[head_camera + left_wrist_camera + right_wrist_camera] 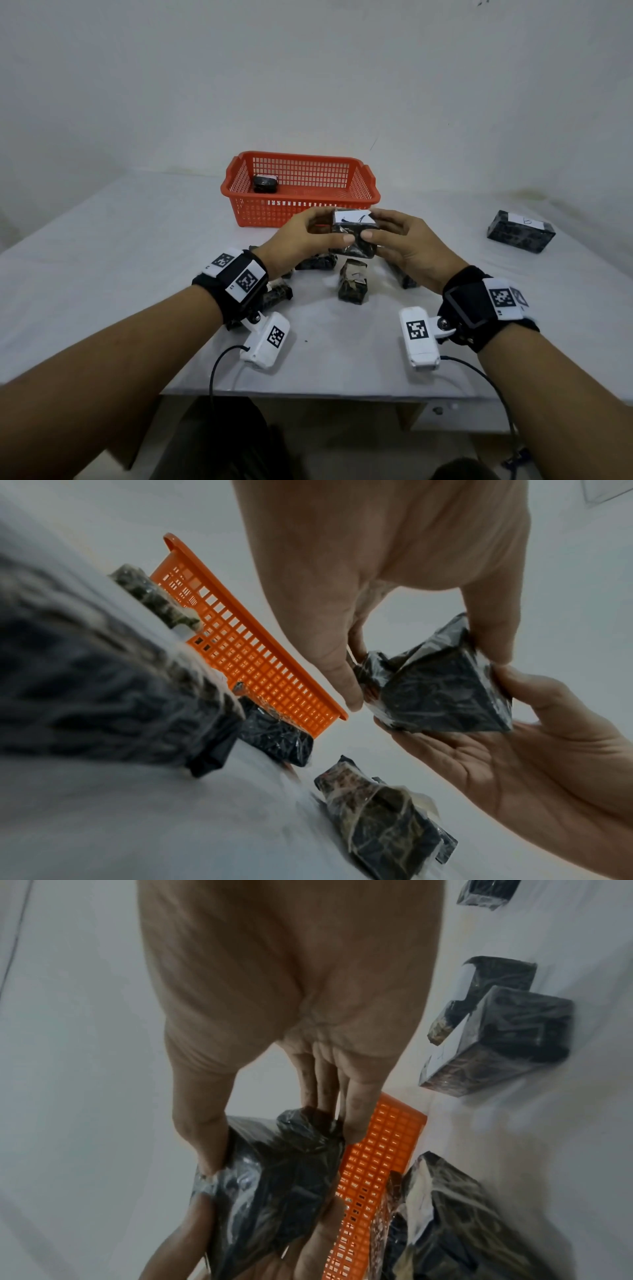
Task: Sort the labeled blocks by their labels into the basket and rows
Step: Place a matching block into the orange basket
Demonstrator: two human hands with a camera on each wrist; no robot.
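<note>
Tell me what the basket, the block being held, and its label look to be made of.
Basket: orange moulded plastic, judging by its even grid of holes and smooth rolled rim.
Held block: core hidden; wrapped in glossy clear film over a dark mottled surface, with creases and glints showing in the left wrist view.
Label: apparently matte white paper with a handwritten mark.

Glossy film-wrapped block (352,236); perforated plastic basket (301,192).

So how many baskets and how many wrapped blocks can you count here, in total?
Basket: 1
Blocks: at least 7: 1 in the basket, 1 held by left hand and right hand, 1 far right, 4 loose, others possibly hidden
Total: at least 8
</note>
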